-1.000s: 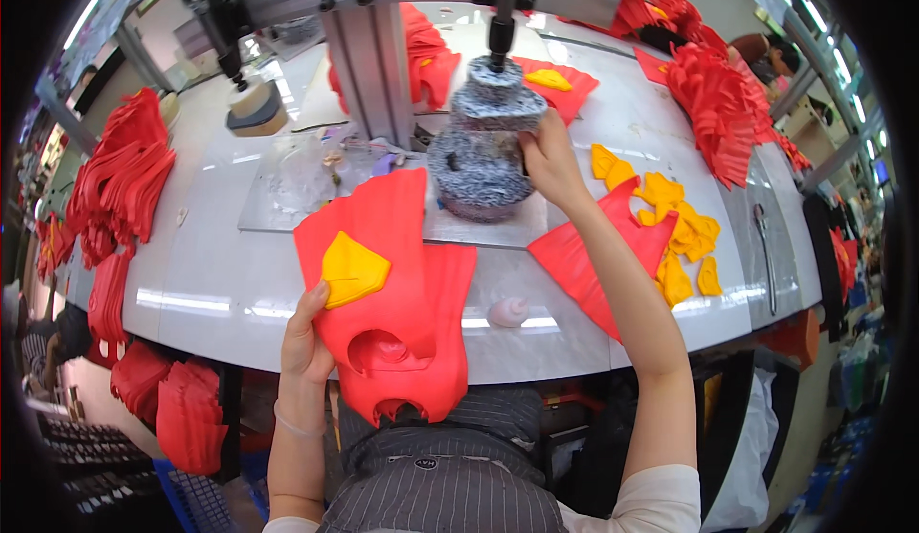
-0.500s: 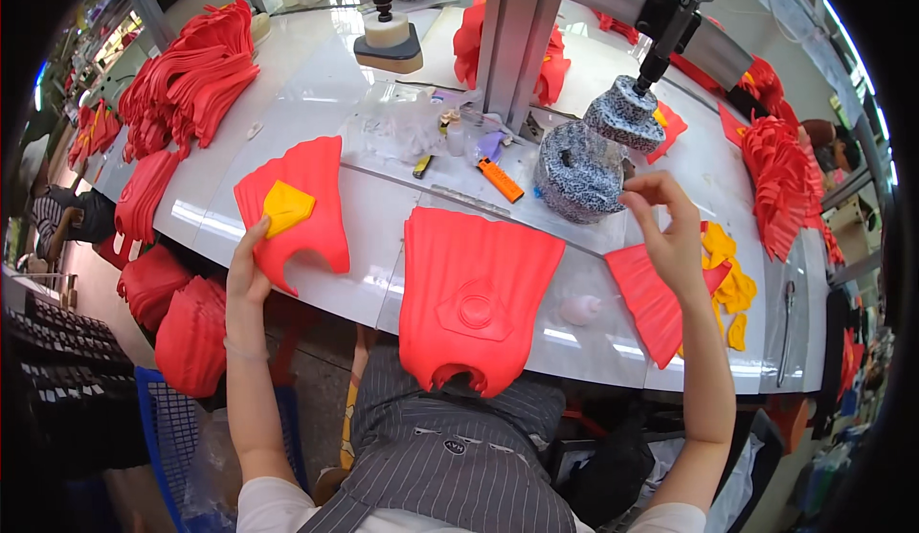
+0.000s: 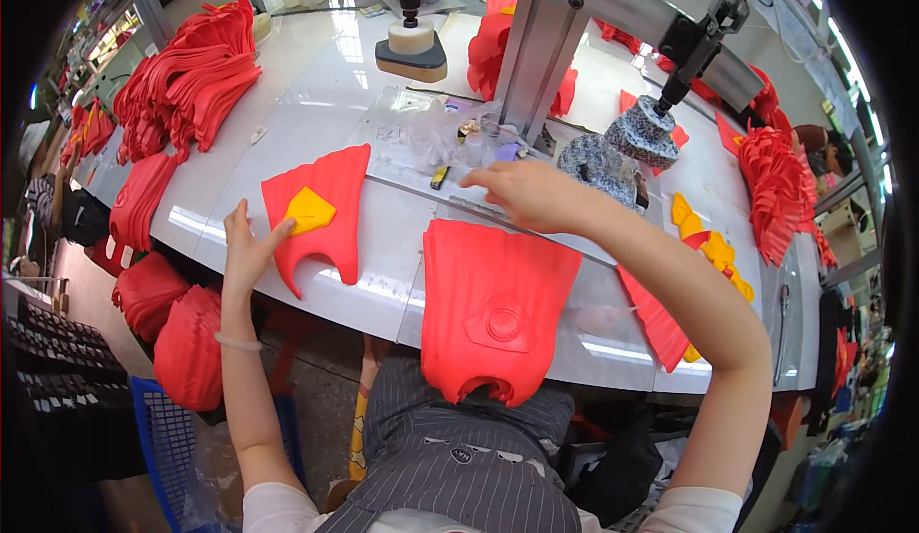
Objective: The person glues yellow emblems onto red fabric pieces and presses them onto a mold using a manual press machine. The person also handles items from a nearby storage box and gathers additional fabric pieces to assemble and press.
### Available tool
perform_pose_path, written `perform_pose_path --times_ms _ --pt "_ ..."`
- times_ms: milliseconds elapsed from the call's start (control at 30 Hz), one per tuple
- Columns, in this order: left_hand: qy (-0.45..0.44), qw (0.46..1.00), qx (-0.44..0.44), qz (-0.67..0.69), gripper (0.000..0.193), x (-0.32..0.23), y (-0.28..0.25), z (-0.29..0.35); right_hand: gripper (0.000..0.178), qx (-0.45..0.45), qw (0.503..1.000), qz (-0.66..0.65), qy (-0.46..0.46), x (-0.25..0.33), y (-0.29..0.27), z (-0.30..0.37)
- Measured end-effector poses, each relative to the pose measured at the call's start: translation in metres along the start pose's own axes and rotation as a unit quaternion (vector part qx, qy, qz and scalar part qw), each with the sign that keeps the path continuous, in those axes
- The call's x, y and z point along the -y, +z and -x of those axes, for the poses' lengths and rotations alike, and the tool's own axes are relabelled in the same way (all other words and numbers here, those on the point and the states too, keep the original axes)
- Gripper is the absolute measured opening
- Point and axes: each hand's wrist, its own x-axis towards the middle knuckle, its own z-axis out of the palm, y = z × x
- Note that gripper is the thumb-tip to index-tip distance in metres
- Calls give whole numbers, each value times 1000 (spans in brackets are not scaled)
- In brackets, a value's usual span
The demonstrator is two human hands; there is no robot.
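A red foam piece (image 3: 343,183), shaped like an armour part with a curved cutout, lies on the table at left. On it sits a yellow angular patch (image 3: 312,211). My left hand (image 3: 251,246) is beside it, fingers spread, the thumb tip at the patch's lower left edge. My right hand (image 3: 536,195) stretches leftward over the table above a stack of red foam pieces (image 3: 500,284), the top one embossed with a ring. Its index finger points out near a small yellow-and-black item (image 3: 439,178); its other fingers are partly hidden.
Grey speckled pads (image 3: 613,164) stand right of a metal post (image 3: 544,64); a dark-edged pad (image 3: 412,52) hangs on a rod at the left. Red piles (image 3: 191,83) fill the far left. Yellow pieces (image 3: 713,246) and a small translucent bottle (image 3: 603,318) lie at right.
My right hand has swung left from beside the speckled pads to the middle, covering where the orange lighter lay. My left fingers have spread away from the yellow patch. The view has shifted slightly.
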Motion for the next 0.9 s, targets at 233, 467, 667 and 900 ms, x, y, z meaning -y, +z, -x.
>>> perform_pose_path --times_ms 233,467,667,900 --pt "181 979 -97 -7 67 -67 14 30 39 -26 995 83 48 7 58 -61" --pt "255 964 -39 66 61 -110 31 36 40 14 984 55 168 16 52 -68" --pt "260 946 106 162 45 -128 48 42 35 22 986 -22 167 3 17 -14" --pt "288 927 150 186 37 -166 55 52 23 -80 971 -169 151 20 -53 92"
